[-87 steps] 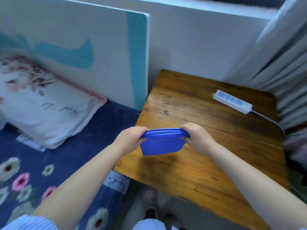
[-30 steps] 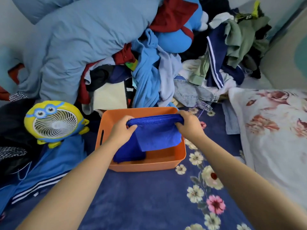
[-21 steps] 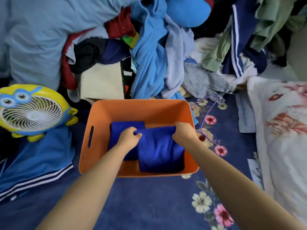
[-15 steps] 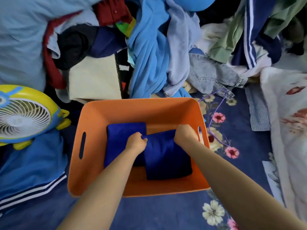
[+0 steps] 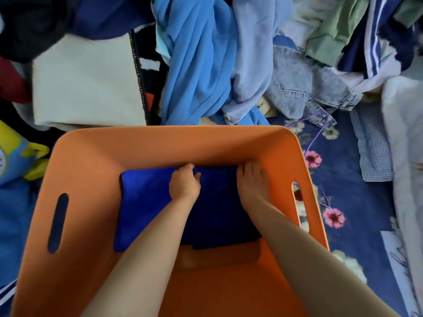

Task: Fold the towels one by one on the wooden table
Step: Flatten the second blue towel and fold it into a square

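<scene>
Floral bed sheet (image 5: 357, 202) w/ orange bin (image 5: 160, 147), clothes pile (image 5: 206, 65).

A home bedroom: a heap of clothes (image 5: 206, 53) sits on a flowered blue bedsheet (image 5: 357, 202), beside an orange storage bin (image 5: 160, 145) and a cartoon desk fan (image 5: 16, 154).
</scene>
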Motion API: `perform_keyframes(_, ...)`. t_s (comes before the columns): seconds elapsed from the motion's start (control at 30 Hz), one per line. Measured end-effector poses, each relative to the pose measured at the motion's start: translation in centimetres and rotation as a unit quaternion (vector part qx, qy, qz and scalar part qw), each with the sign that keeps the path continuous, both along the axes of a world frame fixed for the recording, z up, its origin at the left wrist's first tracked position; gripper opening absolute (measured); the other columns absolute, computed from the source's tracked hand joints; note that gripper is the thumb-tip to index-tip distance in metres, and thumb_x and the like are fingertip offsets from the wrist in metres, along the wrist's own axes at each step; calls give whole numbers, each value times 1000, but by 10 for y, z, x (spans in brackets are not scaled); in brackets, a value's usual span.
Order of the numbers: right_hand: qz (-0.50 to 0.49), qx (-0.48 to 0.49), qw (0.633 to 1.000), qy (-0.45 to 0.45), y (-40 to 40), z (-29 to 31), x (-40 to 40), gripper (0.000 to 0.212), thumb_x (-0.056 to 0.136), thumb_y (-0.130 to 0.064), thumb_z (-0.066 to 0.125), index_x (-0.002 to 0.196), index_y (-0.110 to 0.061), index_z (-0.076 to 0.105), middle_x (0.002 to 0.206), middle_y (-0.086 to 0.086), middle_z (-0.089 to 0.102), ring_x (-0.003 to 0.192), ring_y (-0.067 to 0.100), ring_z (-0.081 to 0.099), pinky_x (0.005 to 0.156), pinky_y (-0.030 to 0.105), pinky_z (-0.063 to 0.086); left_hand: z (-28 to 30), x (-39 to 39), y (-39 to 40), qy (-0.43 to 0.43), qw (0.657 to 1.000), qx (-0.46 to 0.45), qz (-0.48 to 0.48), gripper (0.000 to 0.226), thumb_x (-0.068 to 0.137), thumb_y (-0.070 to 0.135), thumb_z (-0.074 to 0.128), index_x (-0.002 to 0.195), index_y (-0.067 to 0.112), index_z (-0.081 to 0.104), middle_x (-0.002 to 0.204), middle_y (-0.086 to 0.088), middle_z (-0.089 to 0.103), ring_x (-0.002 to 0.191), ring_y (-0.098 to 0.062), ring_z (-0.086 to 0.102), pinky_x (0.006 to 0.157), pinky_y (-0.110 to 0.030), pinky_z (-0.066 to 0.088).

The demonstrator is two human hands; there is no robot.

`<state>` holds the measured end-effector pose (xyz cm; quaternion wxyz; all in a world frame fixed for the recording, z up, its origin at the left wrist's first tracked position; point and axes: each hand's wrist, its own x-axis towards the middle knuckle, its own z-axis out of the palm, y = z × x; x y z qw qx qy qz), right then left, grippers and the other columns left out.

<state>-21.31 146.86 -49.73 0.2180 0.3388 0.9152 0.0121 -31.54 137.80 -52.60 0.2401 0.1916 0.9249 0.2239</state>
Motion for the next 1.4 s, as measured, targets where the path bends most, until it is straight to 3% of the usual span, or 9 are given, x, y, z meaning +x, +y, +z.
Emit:
perform_keyframes(0.1,25,79,996,41,-9,-5,9,48,92,-16,33,138,-5,36,146,19,33,138,30,28,106,37,33,-6,2,3,33,999,21,6,31,94,22,50,119,4,55,117,-16,61,113,-31,51,83,-38,43)
perform_keyframes(0.27,25,-132,991,-11,-12,-24,25,57,101,-30,23,147,-12,-4,155,15,-14,144,29,-12,117,41,0,-17,5,-7,165,985,29,-47,19,81,8,65,98,-2,64,97,-17,68,99,-36,58,74,-41,48)
perform_keyframes(0.37,-3,-155,988,-12,-12,-35,24,58,100,-37,20,147,-20,-11,154,18,-16,144,30,-12,117,44,0,-25,14,-16,286,940,82,-165,17,78,13,56,86,3,68,89,-12,69,86,-33,66,66,-35,55)
perform_keyframes(0.43,-9,-149,989,-18,-12,-40,21,58,100,-39,19,146,-24,-12,153,20,-15,144,31,-11,116,46,3,-27,25,-18,269,917,66,-286,36,84,22,43,99,2,69,106,-15,68,104,-32,64,80,-38,56)
perform_keyframes(0.5,-22,-145,989,-23,-14,-42,18,58,100,-41,18,146,-26,-13,153,19,-17,144,31,-11,116,46,3,-25,32,-20,172,912,-58,-368,54,94,35,36,136,2,41,147,-16,36,140,-27,29,114,-41,29)
perform_keyframes(0.57,-46,-160,986,-13,-16,-45,18,58,99,-43,17,145,-27,-14,153,17,-20,143,30,-13,116,45,2,-29,28,-22,131,905,-163,-372,68,97,47,27,149,10,5,158,-6,-1,146,-20,-8,118,-37,-4)
perform_keyframes(0.83,-67,-211,975,-30,-7,-48,16,57,99,-43,18,145,-29,-14,152,12,-25,143,26,-17,117,43,-2,-37,21,-18,129,888,-238,-371,74,95,55,20,148,12,-10,157,-5,-16,144,-18,-17,116,-35,-13)
perform_keyframes(1.03,-68,-244,966,-44,-2,-18,11,56,101,-29,23,147,-23,-7,155,11,-16,144,25,-10,120,38,5,-4,16,-18,82,898,-217,-373,66,98,42,32,149,13,2,158,-6,-2,146,-20,-6,118,-38,-2)
perform_keyframes(1.4,-16,-163,978,130,-33,135,31,44,95,-13,35,139,-8,35,154,12,16,142,27,14,115,35,19,156,24,-41,210,921,-120,-307,33,98,25,33,121,9,51,130,-6,49,126,-23,39,102,-34,33)
